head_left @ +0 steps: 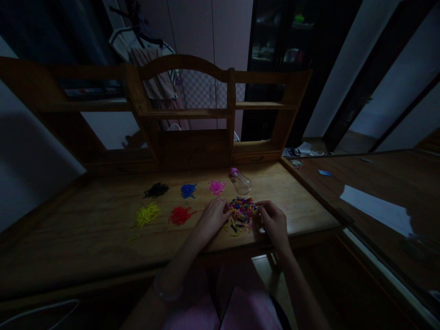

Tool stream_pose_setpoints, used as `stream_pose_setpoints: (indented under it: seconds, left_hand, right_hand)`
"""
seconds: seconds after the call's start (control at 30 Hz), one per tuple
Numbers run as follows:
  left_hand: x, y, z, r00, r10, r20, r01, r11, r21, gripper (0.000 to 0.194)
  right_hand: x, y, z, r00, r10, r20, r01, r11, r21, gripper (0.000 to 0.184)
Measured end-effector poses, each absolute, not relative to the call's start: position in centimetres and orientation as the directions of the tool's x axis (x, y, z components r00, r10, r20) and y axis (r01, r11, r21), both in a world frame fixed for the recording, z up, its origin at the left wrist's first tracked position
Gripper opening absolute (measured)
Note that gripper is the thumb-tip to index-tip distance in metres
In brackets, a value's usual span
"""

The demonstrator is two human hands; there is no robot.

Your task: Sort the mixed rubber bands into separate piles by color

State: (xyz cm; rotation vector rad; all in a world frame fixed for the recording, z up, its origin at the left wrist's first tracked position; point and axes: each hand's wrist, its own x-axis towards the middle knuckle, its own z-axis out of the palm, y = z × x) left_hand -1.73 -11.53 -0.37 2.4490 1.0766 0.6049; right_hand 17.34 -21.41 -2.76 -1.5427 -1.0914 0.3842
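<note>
A mixed pile of small coloured rubber bands (242,210) lies near the desk's front edge, between my two hands. At its left edge is my left hand (215,214), fingers curled together against the bands; what they pinch is too small to tell. My right hand (275,221) is at the pile's right edge, its thumb and forefinger drawn together, and their contents cannot be made out. Single-colour heaps lie to the left: red bands (180,215), yellow bands (147,214), black bands (156,190), blue bands (188,190) and pink bands (217,187).
Behind the mixed pile a clear bulb-shaped bottle (242,183) with a pink cap lies on its side. A wooden shelf unit (192,114) rises along the desk's back. To the right is a lower wooden surface (330,178) with a white sheet (376,208).
</note>
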Motion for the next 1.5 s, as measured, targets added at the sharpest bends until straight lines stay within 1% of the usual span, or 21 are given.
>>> stream_pose_setpoints:
  seconds: [0.13,0.23,0.37,0.6,0.73,0.8,0.87,1.07,1.2,1.37,1.5]
  left_hand:
    - [-1.8,-11.4,-0.6,0.611,0.753,0.242,0.570,-0.632,0.526,0.006]
    - [-2.4,-11.4,-0.6,0.604,0.755,0.253,0.529,-0.618,0.581,0.007]
    - [-3.5,-11.4,0.3,0.613,0.756,0.229,0.478,-0.585,0.655,0.007]
    - [-3.9,-11.7,1.5,0.576,0.794,0.196,0.515,-0.538,0.668,0.010]
    - [-4.5,-12.3,1.1,0.615,0.775,0.145,0.437,-0.489,0.755,0.015]
    - [-5.1,-12.8,1.0,0.648,0.747,0.145,0.391,-0.490,0.779,0.016]
    - [-5.8,-13.4,1.0,0.678,0.715,0.171,0.368,-0.531,0.763,0.016]
    - [-6.1,-14.1,0.8,0.773,0.600,0.203,0.362,-0.681,0.636,0.012]
    - [-5.4,-14.0,0.1,0.784,0.563,0.259,0.373,-0.763,0.529,0.011]
    - [-4.8,-14.4,0.0,0.809,0.531,0.252,0.417,-0.820,0.391,0.009]
    - [-4.5,-16.0,0.2,0.825,0.501,0.260,0.393,-0.840,0.373,0.010]
  right_hand:
    - [17.3,-21.4,-2.6,0.518,0.795,0.315,0.433,0.074,-0.898,0.024]
    - [17.3,-21.5,-2.5,0.515,0.799,0.310,0.428,0.073,-0.901,0.024]
    - [17.3,-21.5,-2.5,0.509,0.807,0.299,0.413,0.076,-0.908,0.023]
    - [17.3,-21.5,-2.7,0.511,0.809,0.290,0.403,0.072,-0.912,0.024]
    - [17.3,-21.5,-2.7,0.517,0.804,0.293,0.406,0.071,-0.911,0.024]
    - [17.3,-21.4,-2.8,0.516,0.806,0.288,0.400,0.070,-0.914,0.023]
    - [17.3,-21.4,-2.9,0.513,0.812,0.280,0.391,0.069,-0.918,0.023]
    - [17.2,-21.5,-2.9,0.517,0.811,0.274,0.387,0.065,-0.920,0.023]
    - [17.2,-21.5,-2.8,0.521,0.807,0.277,0.396,0.059,-0.916,0.023]
    - [17.3,-21.5,-2.8,0.523,0.804,0.283,0.398,0.063,-0.915,0.024]
    - [17.3,-21.4,-2.8,0.517,0.801,0.302,0.418,0.072,-0.906,0.024]
